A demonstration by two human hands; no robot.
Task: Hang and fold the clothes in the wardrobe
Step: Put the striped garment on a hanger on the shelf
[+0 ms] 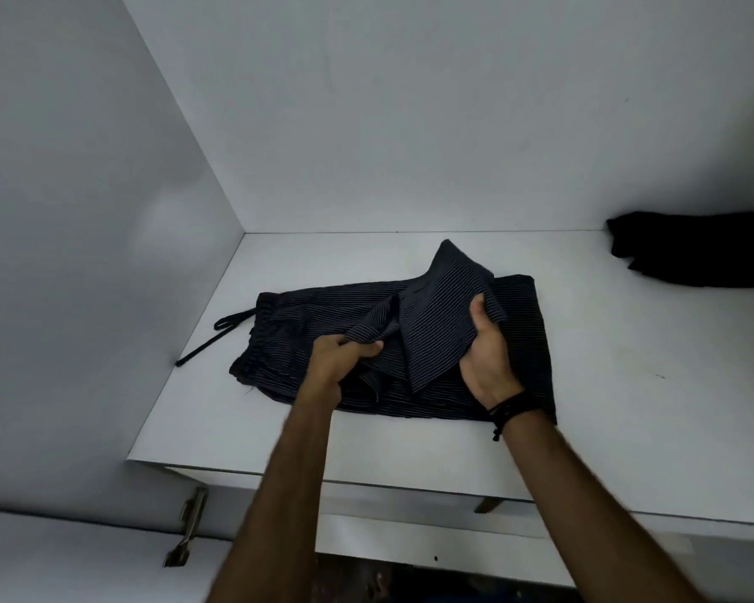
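Note:
Dark striped trousers [305, 324] lie partly folded on the white wardrobe shelf [605, 385], waistband to the left with a black drawstring [218, 337] trailing off it. My left hand [344, 359] grips a bunched fold of the cloth near the middle. My right hand [488, 354] pinches the raised leg end, which stands up off the shelf in a peak. A black corded bracelet sits on my right wrist.
A second black garment [692, 254] lies crumpled at the shelf's back right. White wardrobe walls close the left side [83, 254] and back. A metal hinge [188, 528] is fixed on the door panel at the lower left.

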